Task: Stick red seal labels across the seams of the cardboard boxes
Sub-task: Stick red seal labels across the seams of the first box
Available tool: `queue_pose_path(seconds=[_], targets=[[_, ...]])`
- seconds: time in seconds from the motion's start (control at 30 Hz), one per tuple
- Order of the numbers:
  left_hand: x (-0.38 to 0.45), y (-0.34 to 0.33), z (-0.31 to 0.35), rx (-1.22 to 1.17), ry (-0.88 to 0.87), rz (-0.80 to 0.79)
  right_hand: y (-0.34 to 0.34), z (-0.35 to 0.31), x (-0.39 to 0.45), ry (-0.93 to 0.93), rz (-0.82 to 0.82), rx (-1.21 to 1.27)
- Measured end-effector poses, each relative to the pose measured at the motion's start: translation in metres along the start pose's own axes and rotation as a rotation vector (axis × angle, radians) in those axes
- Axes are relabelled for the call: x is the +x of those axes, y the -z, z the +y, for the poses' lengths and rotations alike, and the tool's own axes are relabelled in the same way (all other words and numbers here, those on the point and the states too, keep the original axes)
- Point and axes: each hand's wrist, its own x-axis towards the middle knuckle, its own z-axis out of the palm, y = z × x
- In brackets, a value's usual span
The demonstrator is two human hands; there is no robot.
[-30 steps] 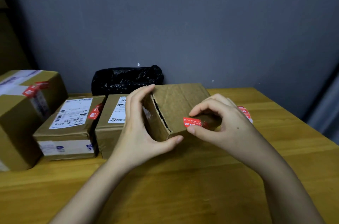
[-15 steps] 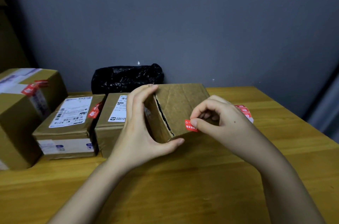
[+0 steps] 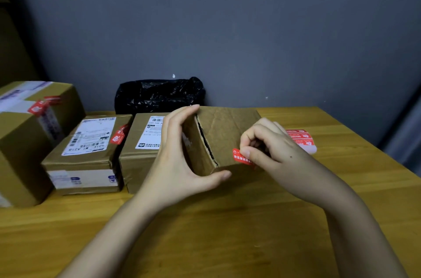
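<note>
Nearest to me is the bare wooden table point(image 3: 205, 243), with both forearms reaching in from the near edge. My left hand point(image 3: 180, 159) is clamped around the left end of the small cardboard box point(image 3: 227, 136) at the middle of the table: thumb under the near corner, fingers hooked over the far top edge, so the box is gripped between them. That end of the box faces left toward me and shows a dark open seam point(image 3: 206, 141) running from the far top down toward the near corner.

My right hand point(image 3: 273, 152) rests against the near right part of the same box, thumb and forefinger pinched on a red seal label point(image 3: 239, 155). The label lies on the box's top face close to its near edge, right of the seam and not touching it. Part of the label is hidden under the thumb, so I cannot tell how much of it is stuck down.

Left of the held box sit three more boxes. One with a white shipping label point(image 3: 152, 136) is just beside my left hand and partly hidden by it. The next box left point(image 3: 88, 154) carries a white shipping label and a red seal point(image 3: 118, 136) over its right top edge. At the far left stands a larger box point(image 3: 29, 141) with a red seal point(image 3: 43, 104) on top.

Behind my right hand, a sheet of red labels point(image 3: 300, 138) lies on the table. Farthest back, against the grey wall point(image 3: 227, 27), is a crumpled black plastic bag point(image 3: 159, 95).
</note>
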Motion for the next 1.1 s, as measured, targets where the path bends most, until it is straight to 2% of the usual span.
queue_pose_path(seconds=[0.17,0.43,0.57,0.7,0.77,0.97,1.1], targets=[[0.002,0.000,-0.001,-0.045,0.077,0.012,-0.003,-0.001,0.000,0.097,0.183,0.014],[0.002,0.000,0.000,-0.030,0.075,0.045,-0.012,0.003,-0.002,0.298,0.365,-0.185],[0.002,0.000,0.002,-0.020,0.085,0.033,-0.010,0.003,0.000,0.259,0.328,-0.045],[0.002,0.000,0.005,-0.029,0.113,-0.002,-0.004,0.002,0.003,0.124,0.193,0.219],[0.001,-0.001,0.005,-0.064,0.141,-0.012,-0.002,0.001,0.004,0.090,0.160,0.259],[0.003,-0.003,0.003,-0.241,0.275,-0.032,-0.005,-0.003,0.005,0.094,0.194,0.184],[0.003,-0.001,-0.001,-0.331,0.374,-0.052,-0.003,-0.007,0.002,0.042,0.224,0.445]])
